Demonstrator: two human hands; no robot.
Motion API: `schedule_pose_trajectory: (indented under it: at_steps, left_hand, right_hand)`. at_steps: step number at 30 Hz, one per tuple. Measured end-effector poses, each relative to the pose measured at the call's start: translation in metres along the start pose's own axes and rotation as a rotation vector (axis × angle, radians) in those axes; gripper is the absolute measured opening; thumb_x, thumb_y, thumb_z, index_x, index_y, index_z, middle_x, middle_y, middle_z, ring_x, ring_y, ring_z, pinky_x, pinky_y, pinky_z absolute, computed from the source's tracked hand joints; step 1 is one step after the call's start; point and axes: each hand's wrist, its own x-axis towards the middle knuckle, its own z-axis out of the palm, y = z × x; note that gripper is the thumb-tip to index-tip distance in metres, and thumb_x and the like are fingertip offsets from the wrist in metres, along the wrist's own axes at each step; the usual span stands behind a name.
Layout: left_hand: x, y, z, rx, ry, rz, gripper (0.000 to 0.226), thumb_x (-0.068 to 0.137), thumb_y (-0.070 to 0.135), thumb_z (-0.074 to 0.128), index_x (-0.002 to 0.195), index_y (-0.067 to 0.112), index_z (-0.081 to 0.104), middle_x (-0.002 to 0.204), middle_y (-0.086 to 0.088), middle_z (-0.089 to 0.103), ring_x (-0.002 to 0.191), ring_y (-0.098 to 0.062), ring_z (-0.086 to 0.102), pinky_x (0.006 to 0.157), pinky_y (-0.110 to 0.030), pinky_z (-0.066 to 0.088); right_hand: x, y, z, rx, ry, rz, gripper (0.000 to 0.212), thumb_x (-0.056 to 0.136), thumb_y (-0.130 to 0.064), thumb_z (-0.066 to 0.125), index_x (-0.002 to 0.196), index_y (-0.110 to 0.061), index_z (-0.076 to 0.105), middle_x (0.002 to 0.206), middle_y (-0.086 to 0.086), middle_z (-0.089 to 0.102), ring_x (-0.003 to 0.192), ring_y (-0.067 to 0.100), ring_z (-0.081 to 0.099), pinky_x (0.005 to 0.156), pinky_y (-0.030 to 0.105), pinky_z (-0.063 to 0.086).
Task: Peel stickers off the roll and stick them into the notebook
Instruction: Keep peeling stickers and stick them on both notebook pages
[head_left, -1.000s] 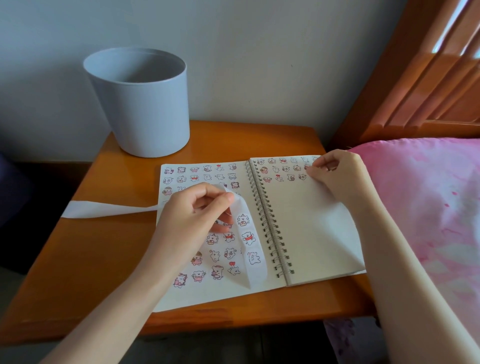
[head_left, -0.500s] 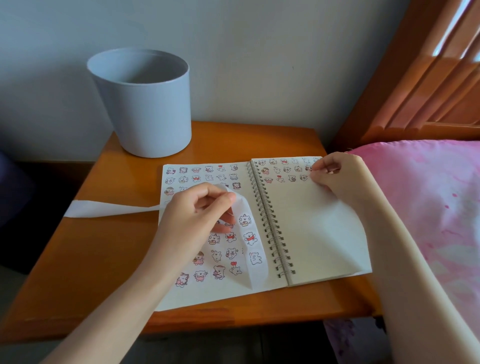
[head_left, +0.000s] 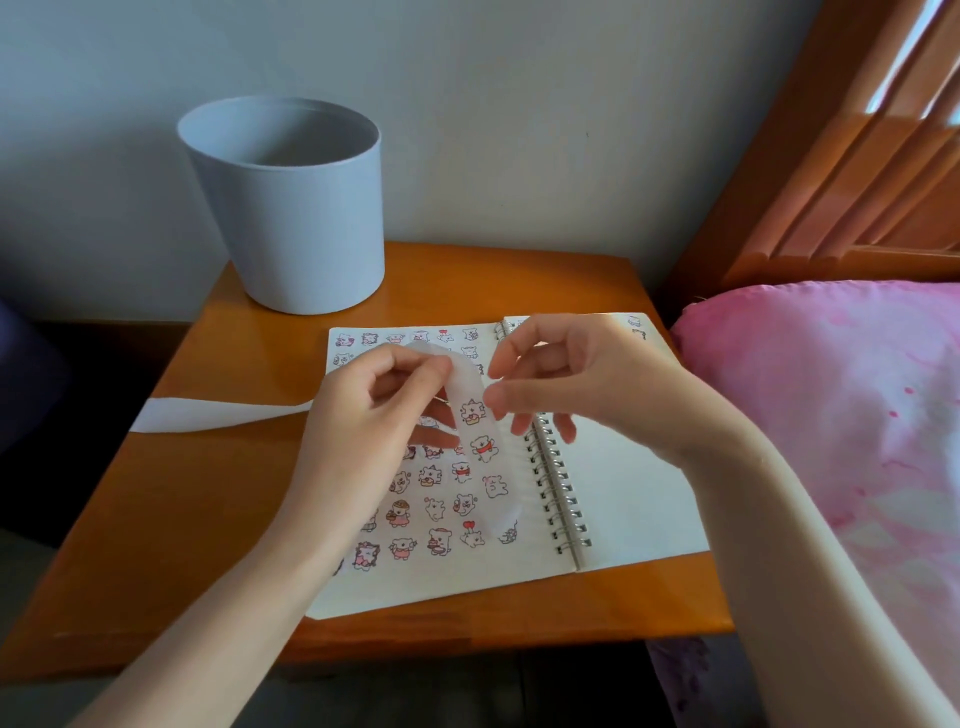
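Orange-brown glossy wood forms the top of a bedside table set against a pale grey wall. At its far left corner a grey-blue bin stands upright. A slatted wooden headboard rises to the right, and pink patterned bedding lies just beside the table's right edge.

The notebook lies open and flat on the right half of the table. Its spiral binding runs from far to near, slanting a little rightward at the near end. Rows of small cartoon stickers cover the left page; the right page shows plain paper, with a couple of stickers at its far right corner.

The sticker strip has its long axis across the table: a white length lies flat from the table's left edge to the left hand. There it arches up over the fingers and turns, and its free end points toward the near edge, over the left page and just beside the spiral. The left hand holds the strip at the arch, thumb and fingers curled round it. The right hand hovers over the binding with fingers curled, thumb and forefinger tips at the strip's right edge by its topmost bear. They seem to touch it, but whether they pinch it I cannot tell.
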Motion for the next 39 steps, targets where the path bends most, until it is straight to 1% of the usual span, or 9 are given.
schedule_pose_trajectory:
  at_steps: [3, 5, 7, 10, 11, 15, 29, 36, 39]
  left_hand:
    - [-0.0002, 0.0017, 0.0003, 0.010, 0.018, 0.026, 0.014, 0.090, 0.024, 0.058, 0.093, 0.015, 0.069, 0.079, 0.004, 0.070, 0.071, -0.002, 0.068, 0.052, -0.006, 0.047]
    - [-0.0015, 0.0038, 0.0015, -0.026, 0.010, 0.020, 0.013, 0.090, 0.022, 0.058, 0.092, 0.014, 0.068, 0.075, 0.004, 0.070, 0.068, -0.001, 0.068, 0.049, -0.005, 0.046]
    - [-0.0019, 0.0042, 0.0022, -0.046, 0.018, 0.011, 0.013, 0.090, 0.025, 0.057, 0.090, 0.018, 0.068, 0.075, 0.006, 0.070, 0.069, 0.002, 0.067, 0.051, -0.005, 0.046]
    - [-0.0004, 0.0026, 0.0013, -0.068, -0.008, -0.029, 0.020, 0.090, 0.033, 0.056, 0.092, 0.018, 0.068, 0.081, 0.003, 0.073, 0.075, -0.007, 0.070, 0.063, -0.014, 0.054]
    - [-0.0002, 0.0024, 0.0016, -0.077, -0.031, -0.043, 0.021, 0.090, 0.032, 0.056, 0.093, 0.015, 0.068, 0.081, 0.001, 0.073, 0.075, -0.010, 0.071, 0.064, -0.017, 0.055]
    - [-0.0022, 0.0040, 0.0048, -0.070, -0.082, -0.038, 0.010, 0.088, 0.020, 0.061, 0.088, 0.016, 0.070, 0.077, 0.003, 0.073, 0.070, -0.006, 0.069, 0.055, -0.006, 0.047]
    - [-0.0015, 0.0021, 0.0030, -0.047, -0.118, 0.004, 0.010, 0.087, 0.016, 0.063, 0.091, 0.017, 0.071, 0.081, 0.005, 0.073, 0.074, -0.008, 0.070, 0.060, -0.008, 0.049]
    - [-0.0033, 0.0048, 0.0052, -0.073, -0.112, -0.014, 0.008, 0.086, 0.015, 0.063, 0.087, 0.016, 0.071, 0.078, 0.002, 0.072, 0.071, -0.005, 0.069, 0.054, -0.006, 0.047]
    - [-0.0035, 0.0042, 0.0054, -0.077, -0.104, -0.023, 0.011, 0.088, 0.019, 0.061, 0.088, 0.014, 0.071, 0.078, 0.000, 0.071, 0.069, -0.004, 0.069, 0.054, -0.008, 0.049]
  right_hand:
    - [0.0006, 0.0001, 0.0037, 0.015, -0.016, 0.009, 0.015, 0.079, -0.016, 0.073, 0.091, -0.014, 0.064, 0.081, 0.001, 0.075, 0.068, 0.013, 0.068, 0.045, 0.018, 0.042]
    - [0.0019, 0.0010, 0.0063, 0.017, 0.005, 0.001, 0.013, 0.078, -0.013, 0.074, 0.089, -0.013, 0.066, 0.079, 0.004, 0.074, 0.063, 0.010, 0.065, 0.043, 0.015, 0.038]
    - [0.0026, 0.0009, 0.0068, 0.015, 0.040, -0.004, 0.012, 0.078, -0.012, 0.074, 0.088, -0.013, 0.068, 0.078, 0.005, 0.074, 0.058, 0.006, 0.063, 0.042, 0.013, 0.036]
    - [0.0022, -0.0008, 0.0049, 0.042, 0.097, -0.024, 0.011, 0.077, -0.013, 0.075, 0.087, -0.012, 0.070, 0.076, 0.003, 0.074, 0.055, 0.003, 0.062, 0.041, 0.008, 0.036]
    - [0.0018, -0.0013, 0.0043, 0.054, 0.114, -0.035, 0.011, 0.077, -0.012, 0.075, 0.087, -0.011, 0.071, 0.075, 0.002, 0.074, 0.054, 0.003, 0.061, 0.042, 0.006, 0.036]
    - [0.0013, -0.0016, 0.0039, 0.052, 0.135, -0.054, 0.010, 0.077, -0.011, 0.074, 0.087, -0.010, 0.072, 0.074, 0.001, 0.073, 0.052, 0.002, 0.059, 0.042, 0.005, 0.037]
    - [0.0037, 0.0013, 0.0052, 0.018, 0.139, -0.068, 0.010, 0.078, -0.011, 0.074, 0.088, -0.010, 0.071, 0.076, 0.003, 0.073, 0.054, 0.002, 0.061, 0.042, 0.005, 0.037]
    - [0.0061, 0.0051, 0.0054, 0.013, 0.128, -0.057, 0.009, 0.078, -0.011, 0.074, 0.085, -0.010, 0.070, 0.076, 0.004, 0.073, 0.056, 0.004, 0.061, 0.043, 0.005, 0.037]
    - [0.0060, 0.0062, 0.0061, -0.006, 0.111, -0.064, 0.007, 0.078, -0.013, 0.074, 0.084, -0.013, 0.069, 0.077, 0.003, 0.073, 0.057, 0.004, 0.061, 0.044, 0.005, 0.037]
